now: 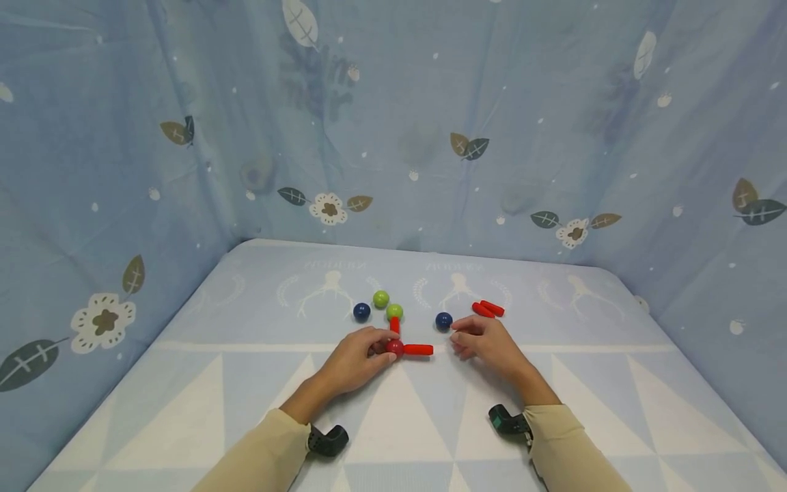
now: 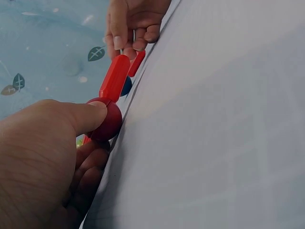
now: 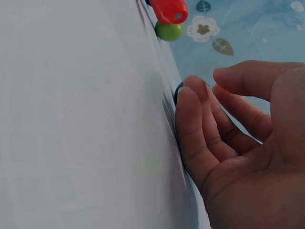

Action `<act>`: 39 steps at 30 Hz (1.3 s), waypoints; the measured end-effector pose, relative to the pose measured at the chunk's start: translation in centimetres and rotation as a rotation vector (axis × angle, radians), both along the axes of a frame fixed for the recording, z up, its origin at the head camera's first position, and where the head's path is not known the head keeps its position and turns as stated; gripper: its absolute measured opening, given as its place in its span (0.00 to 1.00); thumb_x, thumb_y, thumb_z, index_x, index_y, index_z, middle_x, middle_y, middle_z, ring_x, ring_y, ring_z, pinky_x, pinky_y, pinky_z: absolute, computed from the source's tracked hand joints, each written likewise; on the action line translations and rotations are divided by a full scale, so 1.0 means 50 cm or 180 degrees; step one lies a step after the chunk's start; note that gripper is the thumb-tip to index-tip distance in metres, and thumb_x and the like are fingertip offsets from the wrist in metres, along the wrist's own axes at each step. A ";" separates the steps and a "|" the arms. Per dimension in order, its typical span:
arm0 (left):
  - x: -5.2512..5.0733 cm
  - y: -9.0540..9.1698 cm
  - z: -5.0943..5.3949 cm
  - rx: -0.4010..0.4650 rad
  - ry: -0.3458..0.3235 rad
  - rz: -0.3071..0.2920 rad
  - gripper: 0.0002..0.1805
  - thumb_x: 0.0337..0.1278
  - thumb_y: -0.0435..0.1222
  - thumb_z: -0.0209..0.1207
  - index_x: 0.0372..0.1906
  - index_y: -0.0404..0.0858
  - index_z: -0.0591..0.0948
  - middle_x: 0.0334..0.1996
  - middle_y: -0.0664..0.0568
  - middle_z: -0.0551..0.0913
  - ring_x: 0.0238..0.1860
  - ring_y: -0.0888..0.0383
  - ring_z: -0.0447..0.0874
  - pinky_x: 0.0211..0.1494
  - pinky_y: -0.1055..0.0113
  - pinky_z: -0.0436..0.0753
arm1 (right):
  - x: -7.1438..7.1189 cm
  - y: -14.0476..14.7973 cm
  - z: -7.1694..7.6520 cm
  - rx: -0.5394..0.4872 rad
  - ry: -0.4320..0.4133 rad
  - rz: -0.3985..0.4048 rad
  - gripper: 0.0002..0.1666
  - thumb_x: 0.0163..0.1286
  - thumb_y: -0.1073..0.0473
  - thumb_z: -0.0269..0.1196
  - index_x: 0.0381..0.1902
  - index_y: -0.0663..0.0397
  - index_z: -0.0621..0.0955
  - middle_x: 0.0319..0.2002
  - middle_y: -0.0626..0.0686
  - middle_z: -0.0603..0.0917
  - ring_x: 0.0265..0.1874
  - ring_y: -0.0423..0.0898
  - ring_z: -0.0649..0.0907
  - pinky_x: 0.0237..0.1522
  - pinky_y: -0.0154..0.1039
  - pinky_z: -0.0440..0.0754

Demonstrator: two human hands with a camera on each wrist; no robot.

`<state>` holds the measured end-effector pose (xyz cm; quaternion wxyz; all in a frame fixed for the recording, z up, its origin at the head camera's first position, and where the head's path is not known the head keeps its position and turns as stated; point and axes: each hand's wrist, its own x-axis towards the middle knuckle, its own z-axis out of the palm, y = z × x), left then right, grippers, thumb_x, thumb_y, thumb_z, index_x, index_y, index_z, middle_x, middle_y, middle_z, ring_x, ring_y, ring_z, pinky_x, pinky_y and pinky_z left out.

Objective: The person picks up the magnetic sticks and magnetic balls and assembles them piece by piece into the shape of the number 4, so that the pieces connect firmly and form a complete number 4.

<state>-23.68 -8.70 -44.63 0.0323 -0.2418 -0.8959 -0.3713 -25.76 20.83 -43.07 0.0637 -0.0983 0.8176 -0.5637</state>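
Note:
My left hand (image 1: 356, 360) pinches a dark red ball (image 1: 395, 348) between thumb and fingers; the left wrist view shows the thumb on the ball (image 2: 108, 121). One red stick (image 1: 419, 350) points right from the ball, and another red stick (image 1: 395, 326) runs from it to a green ball (image 1: 395, 312). My right hand (image 1: 492, 346), fingers loosely bent and holding nothing, is just right of a dark blue ball (image 1: 444, 321). In the right wrist view that ball is mostly hidden behind the fingers of the right hand (image 3: 228, 129).
Behind the joined pieces lie a loose green ball (image 1: 380, 299) and another dark blue ball (image 1: 361, 312). Two loose red sticks (image 1: 492, 308) lie beyond my right hand. A patterned cloth covers the table (image 1: 246, 410), and blue curtains (image 1: 393, 123) hang at the back and sides.

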 end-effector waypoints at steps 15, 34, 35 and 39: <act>0.000 -0.002 0.000 0.0069 -0.0019 0.0034 0.19 0.62 0.38 0.67 0.58 0.46 0.83 0.39 0.62 0.79 0.39 0.62 0.76 0.44 0.65 0.78 | -0.033 -0.005 0.002 0.0027 0.0047 -0.0412 0.19 0.70 0.64 0.64 0.56 0.68 0.79 0.47 0.61 0.82 0.40 0.55 0.84 0.42 0.40 0.85; -0.004 0.000 -0.003 0.0041 -0.0052 0.0006 0.20 0.62 0.39 0.67 0.60 0.47 0.82 0.39 0.63 0.79 0.40 0.62 0.75 0.45 0.66 0.78 | -0.059 -0.039 0.006 0.1027 0.0242 -0.0344 0.24 0.66 0.57 0.70 0.59 0.57 0.82 0.48 0.58 0.83 0.47 0.53 0.81 0.49 0.46 0.81; -0.003 0.000 -0.004 0.0036 -0.0063 0.0001 0.20 0.62 0.39 0.67 0.60 0.47 0.82 0.39 0.63 0.79 0.40 0.62 0.75 0.45 0.66 0.78 | -0.057 -0.038 0.004 0.1026 0.0242 -0.0350 0.24 0.66 0.56 0.70 0.59 0.57 0.82 0.48 0.57 0.83 0.48 0.53 0.81 0.50 0.46 0.81; -0.001 -0.002 -0.005 0.0055 -0.0086 0.0013 0.21 0.63 0.39 0.67 0.60 0.47 0.82 0.40 0.63 0.79 0.40 0.61 0.75 0.45 0.65 0.78 | -0.053 -0.033 -0.006 0.0931 0.0209 -0.0406 0.24 0.66 0.56 0.69 0.59 0.57 0.82 0.48 0.56 0.83 0.49 0.53 0.80 0.50 0.46 0.80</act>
